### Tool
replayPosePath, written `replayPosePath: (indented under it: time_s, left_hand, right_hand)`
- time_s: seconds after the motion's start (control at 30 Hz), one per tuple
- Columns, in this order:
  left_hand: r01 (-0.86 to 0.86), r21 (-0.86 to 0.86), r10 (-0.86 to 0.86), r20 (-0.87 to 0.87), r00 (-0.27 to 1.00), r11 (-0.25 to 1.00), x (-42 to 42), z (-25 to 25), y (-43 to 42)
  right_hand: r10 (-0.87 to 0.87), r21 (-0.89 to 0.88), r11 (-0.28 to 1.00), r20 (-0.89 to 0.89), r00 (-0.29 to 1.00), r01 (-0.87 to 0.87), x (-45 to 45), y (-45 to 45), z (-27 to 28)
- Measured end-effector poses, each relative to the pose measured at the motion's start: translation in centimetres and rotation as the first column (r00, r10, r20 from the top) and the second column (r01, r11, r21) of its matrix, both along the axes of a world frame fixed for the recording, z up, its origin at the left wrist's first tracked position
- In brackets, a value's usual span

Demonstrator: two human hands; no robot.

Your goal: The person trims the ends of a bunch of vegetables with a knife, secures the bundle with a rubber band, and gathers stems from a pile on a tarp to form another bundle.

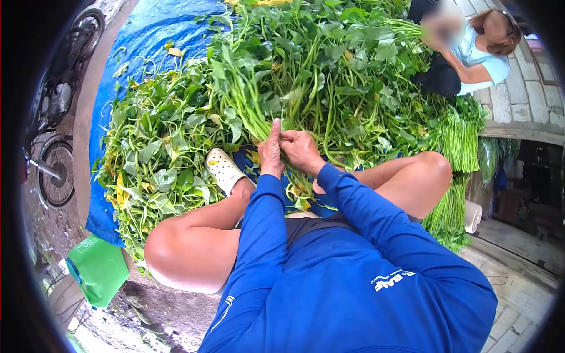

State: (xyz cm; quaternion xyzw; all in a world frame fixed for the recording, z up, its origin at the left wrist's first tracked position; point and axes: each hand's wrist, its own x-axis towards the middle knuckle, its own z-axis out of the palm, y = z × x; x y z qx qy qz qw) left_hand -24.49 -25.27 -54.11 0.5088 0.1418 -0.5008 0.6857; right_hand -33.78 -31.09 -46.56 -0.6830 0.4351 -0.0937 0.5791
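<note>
Head view: at the centre of the frame, the person's bare left grip [271, 150] is closed around the lower ends of a loose bunch of long, pale-green leafy stalks [244, 109], whose tops fan toward the upper left. Just beside it, the bare right grip [302, 152] has its fingers curled; whether it holds anything I cannot tell. Across the upper middle, a broad heap of green leafy stems [353, 76] lies on a crinkled blue plastic sheet [147, 29], with neatly aligned green stem bundles [459, 141] at the right
</note>
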Motion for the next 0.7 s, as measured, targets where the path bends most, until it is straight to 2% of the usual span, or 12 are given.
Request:
replayPosePath:
  time_s: [0.03,0.07,0.13,0.17,0.2,0.27,0.33,0.43,0.53,0.6,0.67,0.7]
  left_hand:
    - [-0.041,-0.028,0.039,-0.058,0.998,0.999,-0.2,0.7,-0.3]
    - [-0.042,-0.042,0.036,-0.139,0.99,0.998,0.4,-0.9,-0.3]
    - [-0.047,-0.006,0.047,0.004,0.999,0.999,1.7,-0.6,0.4]
    - [0.003,0.0,-0.003,-0.054,0.999,1.0,2.2,4.6,0.7]
    - [0.072,-0.061,-0.072,-0.009,0.997,0.996,3.5,1.9,1.5]
    - [0.084,-0.062,-0.085,-0.006,0.996,0.995,4.5,4.7,1.2]
    - [0.082,-0.132,-0.086,-0.021,0.996,0.988,5.4,6.2,0.9]
    - [0.084,-0.166,-0.096,-0.067,0.993,0.982,5.6,9.4,0.8]
    - [0.11,-0.268,-0.135,-0.079,0.988,0.957,5.2,11.5,0.7]
    - [0.16,-0.322,-0.185,-0.047,0.982,0.933,5.0,12.4,0.9]
    - [0.207,-0.349,-0.216,0.012,0.976,0.914,4.9,12.6,1.2]
    - [0.219,-0.337,-0.231,0.005,0.973,0.916,4.7,13.1,1.4]
  right_hand:
    - [0.024,-0.118,0.993,-0.039,0.999,-0.028,0.0,0.7,0.4]
    - [0.044,-0.145,0.989,0.032,0.998,-0.039,-0.1,1.1,0.0]
    - [0.06,0.003,0.998,0.116,0.991,-0.061,-1.2,0.6,-0.5]
    - [-0.055,0.112,0.993,0.168,0.984,0.036,-2.0,0.2,0.5]
    - [-0.056,0.0,0.998,0.092,0.994,0.056,-3.1,-1.2,2.2]
    - [-0.202,-0.056,0.975,0.157,0.967,0.213,-4.5,-3.0,3.1]
    - [-0.164,-0.012,0.986,0.067,0.984,0.165,-5.5,-4.1,5.7]
    - [0.011,-0.025,1.0,0.074,0.997,-0.009,-5.5,-3.7,9.0]
    - [0.086,-0.112,0.99,0.042,0.995,-0.081,-4.5,-2.6,10.4]
    - [0.175,0.099,0.982,-0.115,0.978,-0.164,-3.9,-2.5,12.2]
    - [0.108,0.153,0.981,0.075,0.991,-0.118,-3.6,-2.0,8.9]
    - [0.025,0.251,0.966,0.126,0.992,-0.056,-3.4,-2.1,9.2]
